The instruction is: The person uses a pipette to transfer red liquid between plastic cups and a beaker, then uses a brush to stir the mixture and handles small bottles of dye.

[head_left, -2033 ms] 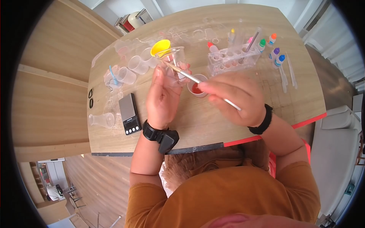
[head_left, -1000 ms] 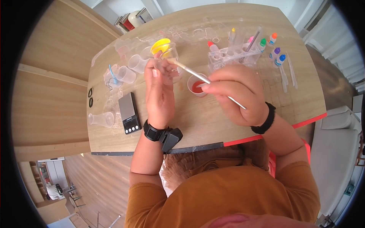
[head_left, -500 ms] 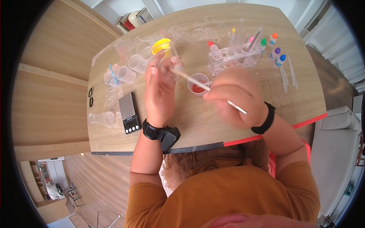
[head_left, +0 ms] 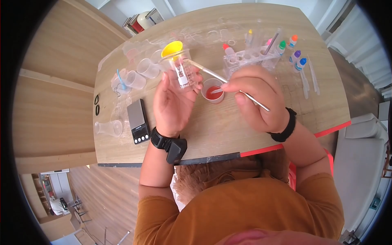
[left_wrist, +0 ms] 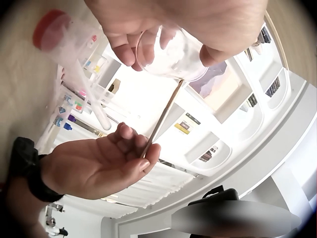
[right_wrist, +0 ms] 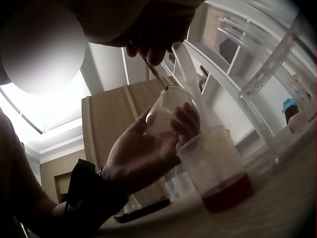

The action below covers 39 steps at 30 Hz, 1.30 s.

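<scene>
In the head view my left hand [head_left: 174, 104] holds a clear glass beaker [head_left: 181, 75] above the table, its white 100 ml markings facing up at me. Thumb and fingers lie around its side. My right hand [head_left: 259, 98] pinches a thin paintbrush [head_left: 210, 72] with a silvery handle. The brush's pale tip overlaps the beaker's upper part; in the right wrist view the paintbrush [right_wrist: 157, 74] meets the beaker's rim [right_wrist: 173, 89]. Between the hands stands a plastic cup [head_left: 212, 97] of red liquid, a pale stirrer leaning in it.
Behind the beaker is a yellow funnel [head_left: 172, 48]. Clear plastic cups [head_left: 136, 81] stand at the left, near a black digital scale [head_left: 139, 121] and a flask [head_left: 109, 128]. At the right are a test-tube rack [head_left: 251, 61], dropper bottles [head_left: 301, 64] and pipettes [head_left: 313, 75].
The left hand has turned the beaker, so its markings now face the head camera. The brush tip first dipped lower, then rose back towards the beaker's upper part.
</scene>
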Tool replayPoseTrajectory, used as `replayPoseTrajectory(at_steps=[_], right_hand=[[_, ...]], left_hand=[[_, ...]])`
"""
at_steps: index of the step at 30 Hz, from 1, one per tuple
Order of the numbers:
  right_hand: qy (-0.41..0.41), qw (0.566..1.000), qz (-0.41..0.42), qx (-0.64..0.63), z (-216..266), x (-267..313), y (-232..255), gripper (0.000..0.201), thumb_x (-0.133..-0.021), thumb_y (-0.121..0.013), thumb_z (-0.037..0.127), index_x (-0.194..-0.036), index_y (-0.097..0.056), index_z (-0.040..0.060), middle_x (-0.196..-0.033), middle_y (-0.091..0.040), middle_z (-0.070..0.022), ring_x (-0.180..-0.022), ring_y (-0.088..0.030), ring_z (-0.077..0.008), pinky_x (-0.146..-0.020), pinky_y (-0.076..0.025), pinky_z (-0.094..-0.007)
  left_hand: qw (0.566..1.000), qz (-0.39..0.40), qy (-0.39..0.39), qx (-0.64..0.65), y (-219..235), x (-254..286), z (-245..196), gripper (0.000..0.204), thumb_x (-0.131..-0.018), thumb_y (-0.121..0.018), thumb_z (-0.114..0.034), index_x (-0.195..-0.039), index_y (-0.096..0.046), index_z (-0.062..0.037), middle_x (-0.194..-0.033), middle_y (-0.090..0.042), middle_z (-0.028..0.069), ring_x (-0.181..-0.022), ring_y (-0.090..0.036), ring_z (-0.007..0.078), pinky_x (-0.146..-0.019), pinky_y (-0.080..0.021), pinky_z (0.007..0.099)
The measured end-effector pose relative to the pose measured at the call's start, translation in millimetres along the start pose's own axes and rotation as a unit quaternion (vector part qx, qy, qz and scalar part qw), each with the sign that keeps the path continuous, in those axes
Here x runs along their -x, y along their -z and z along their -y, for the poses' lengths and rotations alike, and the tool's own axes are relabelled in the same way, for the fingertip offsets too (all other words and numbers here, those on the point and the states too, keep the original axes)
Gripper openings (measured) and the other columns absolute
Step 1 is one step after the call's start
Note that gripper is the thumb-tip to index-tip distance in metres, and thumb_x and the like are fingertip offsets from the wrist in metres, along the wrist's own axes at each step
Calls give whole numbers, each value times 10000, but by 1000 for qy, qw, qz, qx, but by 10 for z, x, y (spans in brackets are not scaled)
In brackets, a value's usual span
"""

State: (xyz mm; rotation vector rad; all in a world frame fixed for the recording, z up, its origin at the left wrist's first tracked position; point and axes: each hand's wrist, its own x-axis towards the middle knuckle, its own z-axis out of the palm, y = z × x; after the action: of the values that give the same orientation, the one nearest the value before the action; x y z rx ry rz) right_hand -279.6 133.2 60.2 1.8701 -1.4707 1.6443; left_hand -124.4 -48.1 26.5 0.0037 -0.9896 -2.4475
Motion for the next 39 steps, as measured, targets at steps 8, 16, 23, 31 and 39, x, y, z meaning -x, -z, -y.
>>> replayPoseTrajectory(at_steps=[8, 16, 23, 31, 39], right_hand=[[31, 999, 33, -2, 35, 7, 0, 257, -825, -713, -32, -1046, -736, 98, -982, -706, -60, -817, -654, -257, -722, -489, -373], [34, 996, 81, -31, 29, 12, 67, 252, -840, -728, -15, -1065, -734, 98, -960, -709, -57, -822, -657, -259, -719, -488, -375], [16, 1000, 8, 10, -4, -10, 56, 211, -846, -730, 9, -1034, -736, 104, -949, -708, -55, -793, -653, -254, -704, -487, -369], [5, 1000, -13, 5, 13, -10, 22, 204, -838, -723, -1, -1011, -738, 107, -931, -703, -52, -769, -646, -255, -686, -485, -374], [14, 1000, -14, 21, 31, -21, 20, 211, -838, -721, 2, -1023, -737, 102, -935, -708, -60, -756, -650, -252, -680, -489, -375]], left_hand=[[997, -63, 0, -36, -5, 6, -10, 579, -1128, -411, -433, -1551, -465, -41, -1358, -626, 157, -1201, -624, 291, -1058, -480, 430], [995, -53, -14, -85, 18, -32, 14, 556, -1132, -423, -406, -1553, -471, -45, -1419, -622, 205, -1265, -606, 307, -1116, -455, 454], [999, -20, 0, -50, 22, -11, 22, 484, -1148, -399, -403, -1494, -520, -86, -1344, -663, 177, -1215, -652, 299, -1068, -483, 452], [998, -5, 6, -59, 77, -14, 24, 476, -1149, -405, -419, -1485, -519, -102, -1373, -661, 211, -1223, -655, 299, -1042, -486, 428], [999, -13, 1, -50, 83, -26, 27, 500, -1150, -402, -432, -1499, -511, -90, -1386, -649, 207, -1203, -653, 285, -990, -501, 412]])
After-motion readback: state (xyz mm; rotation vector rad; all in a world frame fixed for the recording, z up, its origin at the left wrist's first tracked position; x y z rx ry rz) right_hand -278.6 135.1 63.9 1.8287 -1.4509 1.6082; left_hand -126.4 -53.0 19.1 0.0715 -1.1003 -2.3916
